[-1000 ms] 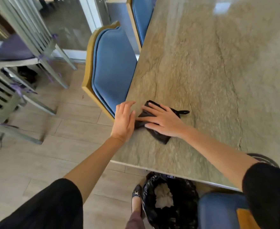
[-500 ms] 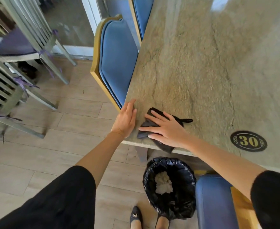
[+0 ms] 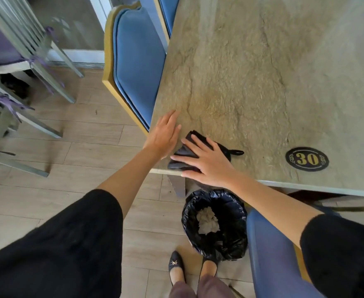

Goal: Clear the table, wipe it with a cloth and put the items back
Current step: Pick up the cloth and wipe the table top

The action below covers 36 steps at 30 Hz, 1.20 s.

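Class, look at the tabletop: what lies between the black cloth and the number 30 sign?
In the head view, only bare tabletop lies between the cloth and the sign; the cloth's loop points that way.

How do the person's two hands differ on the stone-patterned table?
The left hand lies on the bare stone-patterned table at its left edge; the right hand presses a folded black cloth near the front edge. The left hand's fingers lie together; the right hand's are spread. Both are flat, gripping nothing.

cloth (image 3: 186, 152) on table (image 3: 262, 82) corner, bin (image 3: 215, 224) below
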Each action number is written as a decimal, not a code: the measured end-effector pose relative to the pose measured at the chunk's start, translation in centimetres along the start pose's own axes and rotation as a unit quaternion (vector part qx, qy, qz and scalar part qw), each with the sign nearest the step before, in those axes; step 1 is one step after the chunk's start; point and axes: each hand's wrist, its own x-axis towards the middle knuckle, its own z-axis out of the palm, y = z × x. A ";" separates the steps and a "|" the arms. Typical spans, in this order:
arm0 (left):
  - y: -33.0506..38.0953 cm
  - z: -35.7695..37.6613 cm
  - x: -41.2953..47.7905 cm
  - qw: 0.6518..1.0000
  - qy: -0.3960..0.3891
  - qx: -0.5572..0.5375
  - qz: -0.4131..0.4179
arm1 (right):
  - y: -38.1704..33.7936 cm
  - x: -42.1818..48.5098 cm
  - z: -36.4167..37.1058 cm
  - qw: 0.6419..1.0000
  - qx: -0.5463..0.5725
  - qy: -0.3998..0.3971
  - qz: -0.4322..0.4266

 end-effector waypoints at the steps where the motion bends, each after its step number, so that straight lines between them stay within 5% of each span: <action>1: 0.4 0.4 0.5 1.000 -0.014 0.008 0.010 | -0.2 -1.1 0.1 1.000 -0.012 -0.002 -0.006; 5: 2.8 2.1 1.9 0.996 -0.067 0.029 0.058 | -0.6 -4.8 0.1 0.999 -0.025 0.020 0.007; 10: 5.8 3.2 3.7 0.987 -0.099 0.064 0.106 | -0.9 -9.8 0.4 0.988 0.090 0.102 0.074; 15: 6.4 3.9 7.5 0.980 -0.114 0.071 0.144 | 0.3 -9.4 -3.2 0.898 0.294 0.225 0.236; 20: 5.8 4.9 12.1 0.966 -0.138 0.094 0.199 | 2.3 -3.7 -3.4 0.866 0.197 0.249 0.386; 28: 3.4 4.8 20.5 0.927 -0.189 0.078 0.315 | -2.1 9.1 -0.9 0.740 0.043 0.178 0.648; 36: 5.2 5.6 23.5 0.873 -0.227 0.043 0.429 | -2.1 15.6 0.4 0.706 0.038 0.101 0.700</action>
